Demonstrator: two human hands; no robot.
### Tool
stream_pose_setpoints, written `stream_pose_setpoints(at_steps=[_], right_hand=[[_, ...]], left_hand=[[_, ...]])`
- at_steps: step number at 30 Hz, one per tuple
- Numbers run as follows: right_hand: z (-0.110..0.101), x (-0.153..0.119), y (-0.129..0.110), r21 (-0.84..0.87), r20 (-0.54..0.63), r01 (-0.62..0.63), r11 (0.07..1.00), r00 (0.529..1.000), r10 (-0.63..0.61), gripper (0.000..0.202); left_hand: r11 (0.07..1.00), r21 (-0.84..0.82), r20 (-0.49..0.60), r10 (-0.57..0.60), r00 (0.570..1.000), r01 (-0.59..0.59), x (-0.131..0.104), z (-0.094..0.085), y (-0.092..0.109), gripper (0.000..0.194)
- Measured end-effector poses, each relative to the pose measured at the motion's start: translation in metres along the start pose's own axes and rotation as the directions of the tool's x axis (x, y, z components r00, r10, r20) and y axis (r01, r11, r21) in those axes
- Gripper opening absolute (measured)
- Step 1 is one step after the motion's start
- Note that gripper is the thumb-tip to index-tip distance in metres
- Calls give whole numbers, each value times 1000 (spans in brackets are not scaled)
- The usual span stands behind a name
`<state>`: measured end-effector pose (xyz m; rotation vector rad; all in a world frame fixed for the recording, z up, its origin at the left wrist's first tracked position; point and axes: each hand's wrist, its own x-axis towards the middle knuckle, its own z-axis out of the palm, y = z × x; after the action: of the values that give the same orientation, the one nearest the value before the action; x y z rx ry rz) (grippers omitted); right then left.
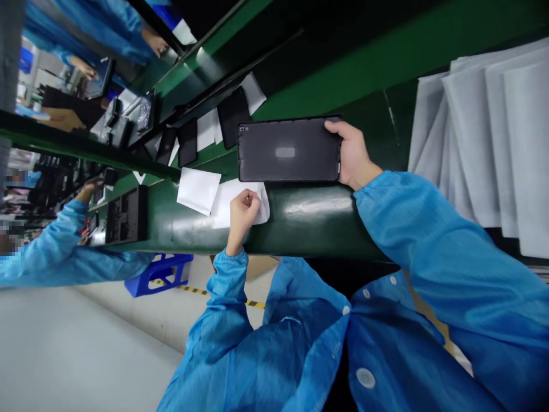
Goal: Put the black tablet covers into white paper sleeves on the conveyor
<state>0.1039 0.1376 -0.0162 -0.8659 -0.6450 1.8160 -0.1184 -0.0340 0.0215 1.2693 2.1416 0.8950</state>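
Observation:
My right hand (355, 153) grips the right end of a black tablet (288, 163), thumb on its face and fingers behind it. The tablet is held above the green bench, its long side running left to right. A small pale rectangle shows in the middle of its dark face. Just below the tablet's left end, my left hand (245, 212) is closed, fingers curled in, over a white pouch (223, 209). Whether those fingers pinch anything is hidden. Another white pouch (199, 190) lies to the left, overlapping the first.
Large white sleeves (480, 143) lie stacked at right. Behind the tablet, more dark tablets (233, 114) lie among white pouches along the green bench (309, 220). A black tray (126, 214), a blue stool (159, 274) and a co-worker's sleeve (55, 240) are at left.

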Motion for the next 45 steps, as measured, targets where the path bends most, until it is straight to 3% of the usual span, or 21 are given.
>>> stream_pose_setpoints(at_steps=[4, 10, 15, 21, 24, 28, 34, 39, 45], right_hand=[[-4, 0, -1, -6, -3, -72, 997, 997, 72, 28], [-8, 2, 8, -103, -11, 39, 994, 999, -40, 36], [-6, -1, 12, -178, 28, 136, 975, 991, -133, 41], [-4, -7, 8, -299, 88, 8, 954, 996, 19, 38], [-1, -13, 4, -358, 84, -48, 933, 993, 84, 35], [3, -17, 1, -380, 84, -71, 922, 990, 111, 33], [7, -23, 4, -377, 176, -28, 926, 979, 101, 41], [10, -28, 5, -331, 283, 9, 944, 955, 90, 48], [8, -28, -5, -380, 368, -119, 918, 890, 268, 32]], left_hand=[[997, -58, -131, 40, 991, -48, 19, 7, 2, 13], [995, -75, -265, 48, 963, -70, 26, 13, 0, 17], [992, -97, -305, 47, 951, -80, 24, 14, -4, 19], [988, -101, -313, 78, 947, -115, 22, 17, -1, 18], [988, -73, -265, 114, 957, -138, 19, 16, 5, 17], [978, -40, -116, 197, 974, -202, 12, 21, 21, 15], [940, -136, 111, 328, 938, -312, 5, 47, 59, 13], [931, -191, 106, 335, 936, -311, 21, 58, 75, 17], [938, -53, 84, 345, 935, -342, 33, 51, 58, 17]])
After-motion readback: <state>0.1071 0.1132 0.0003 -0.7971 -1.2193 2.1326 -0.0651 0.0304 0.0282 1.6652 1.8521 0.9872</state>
